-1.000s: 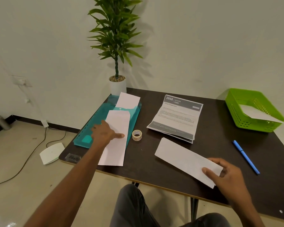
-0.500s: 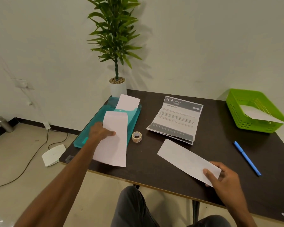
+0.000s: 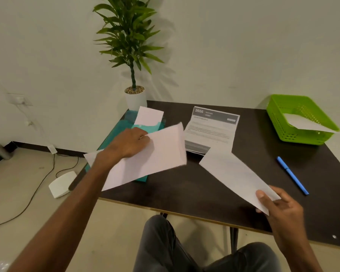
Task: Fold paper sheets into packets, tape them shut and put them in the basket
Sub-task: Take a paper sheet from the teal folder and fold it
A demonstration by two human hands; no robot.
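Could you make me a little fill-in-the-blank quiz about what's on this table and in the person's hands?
1. Each hand, left hand and right hand, holds a folded ____.
2. The basket is coloured ____.
3. The pen on the table is coloured ____.

Missing words: paper; green; blue

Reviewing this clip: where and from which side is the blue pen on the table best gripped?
Pinch the blue pen mid-barrel from above, fingers across its narrow width. It lies flat on the dark table, running diagonally, with bare surface on both sides. The right hand, nearest, already holds a folded paper.
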